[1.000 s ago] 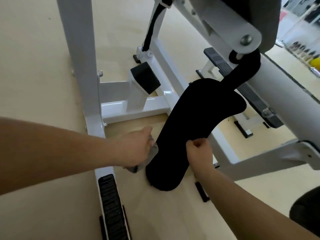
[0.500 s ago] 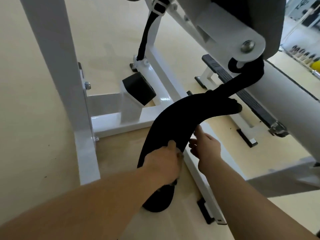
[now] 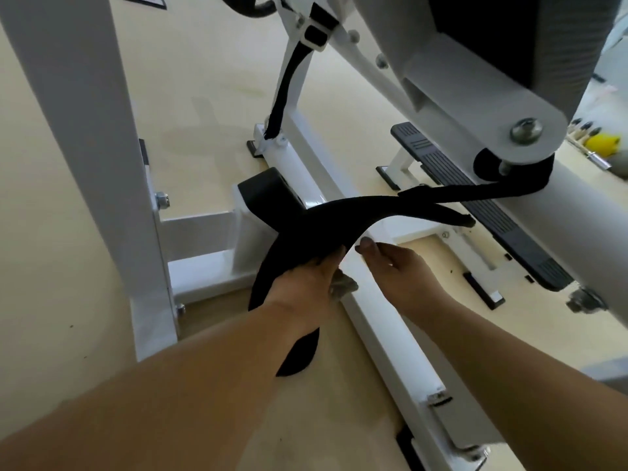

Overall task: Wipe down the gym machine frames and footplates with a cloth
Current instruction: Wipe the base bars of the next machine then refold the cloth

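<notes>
White frame (image 3: 384, 338), black pad (image 3: 289, 253), grey cloth (image 3: 343, 287), ribbed black footplate (image 3: 503, 226).

Left hand (image 3: 302, 287) on black padded strap (image 3: 339, 212); grey cloth (image 3: 344, 285) at hand's right edge, over white steel floor rail (image 3: 390, 338). Right hand (image 3: 401, 273) just right of strap. Black ribbed footplate (image 3: 492, 205) farther right; white upright post (image 3: 85, 130) far left.

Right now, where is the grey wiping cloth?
Head view, centre: the grey wiping cloth pokes out under the left hand, beside the black padded strap, over the white frame rail.
</notes>
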`<state>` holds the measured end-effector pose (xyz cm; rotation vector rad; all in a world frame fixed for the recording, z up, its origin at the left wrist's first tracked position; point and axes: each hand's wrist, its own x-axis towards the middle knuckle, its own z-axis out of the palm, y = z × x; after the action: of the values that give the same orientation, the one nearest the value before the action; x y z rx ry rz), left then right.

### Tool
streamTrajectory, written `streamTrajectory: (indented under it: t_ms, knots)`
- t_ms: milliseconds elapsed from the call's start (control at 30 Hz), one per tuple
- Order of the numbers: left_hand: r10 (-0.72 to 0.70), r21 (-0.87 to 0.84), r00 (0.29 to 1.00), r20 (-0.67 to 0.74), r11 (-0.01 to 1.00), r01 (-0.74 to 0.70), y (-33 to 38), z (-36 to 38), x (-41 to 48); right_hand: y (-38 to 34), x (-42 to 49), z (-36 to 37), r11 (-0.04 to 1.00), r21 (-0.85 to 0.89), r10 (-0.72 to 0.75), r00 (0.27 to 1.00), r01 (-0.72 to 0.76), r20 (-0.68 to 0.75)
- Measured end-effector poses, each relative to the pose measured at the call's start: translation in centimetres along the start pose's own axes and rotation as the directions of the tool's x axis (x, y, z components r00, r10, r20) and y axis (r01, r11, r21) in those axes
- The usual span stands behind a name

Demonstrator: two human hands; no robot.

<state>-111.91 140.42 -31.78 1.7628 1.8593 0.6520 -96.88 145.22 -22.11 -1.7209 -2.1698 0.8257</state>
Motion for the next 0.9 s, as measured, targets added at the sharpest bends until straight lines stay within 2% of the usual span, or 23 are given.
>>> streamTrajectory:
  t_ms: [100,133,200,267,333,400,500,567,667,733,833,900]
  knots:
    - [-0.07,-0.014,0.981,-0.179,0.998,0.068,-2.0,-2.2,1.4,-0.7,1.0,-0.7,0.983,-0.125,-0.131,0.991,0.134,0.029]
    - [-0.078,-0.028,0.978,-0.193,0.997,0.074,-2.4,-2.6,1.3,-1.3,1.1,-0.6,0.968,-0.139,-0.208,0.977,0.211,0.036]
    - [-0.031,0.043,0.984,-0.176,0.998,0.039,-2.4,-2.4,0.9,-2.5,1.2,0.1,0.939,-0.045,-0.34,0.94,0.341,0.013]
    - [-0.043,0.107,0.985,-0.169,0.992,0.062,-2.0,-1.0,0.6,-3.2,1.5,0.7,0.926,0.066,-0.372,0.928,0.372,-0.02]
    - [-0.148,0.029,0.97,-0.193,0.987,0.156,-1.2,0.6,0.4,-3.1,2.3,0.6,0.945,0.134,-0.302,0.953,0.297,0.019]
    - [-0.322,-0.107,0.929,-0.181,0.946,0.307,-0.6,2.3,0.3,-2.9,3.4,-0.1,0.958,0.209,-0.207,0.978,0.194,0.038]
    - [-0.571,-0.28,0.816,-0.088,0.8,0.53,0.4,5.1,0.4,-3.3,4.8,-1.3,0.957,0.261,-0.149,0.987,0.127,0.067]
    - [-0.64,-0.42,0.768,-0.031,0.706,0.571,1.6,6.8,0.7,-3.4,5.4,-1.8,0.956,0.274,-0.146,0.982,0.108,0.122]
    - [-0.675,-0.655,0.734,0.077,0.52,0.548,4.2,9.1,2.4,-3.5,5.6,-2.2,0.944,0.327,-0.105,0.979,0.043,0.176]
    - [-0.651,-0.759,0.748,0.127,0.422,0.496,5.9,10.7,3.6,-3.3,5.4,-2.4,0.933,0.36,-0.046,0.985,-0.018,0.166]
    - [-0.574,-0.754,0.815,0.077,0.501,0.424,7.1,13.7,4.9,-3.0,5.0,-3.0,0.912,0.386,0.12,0.99,-0.142,0.08]
    - [-0.562,-0.731,0.815,0.145,0.494,0.471,7.5,15.9,5.9,-2.3,4.7,-3.5,0.894,0.394,0.204,0.976,-0.216,0.073]
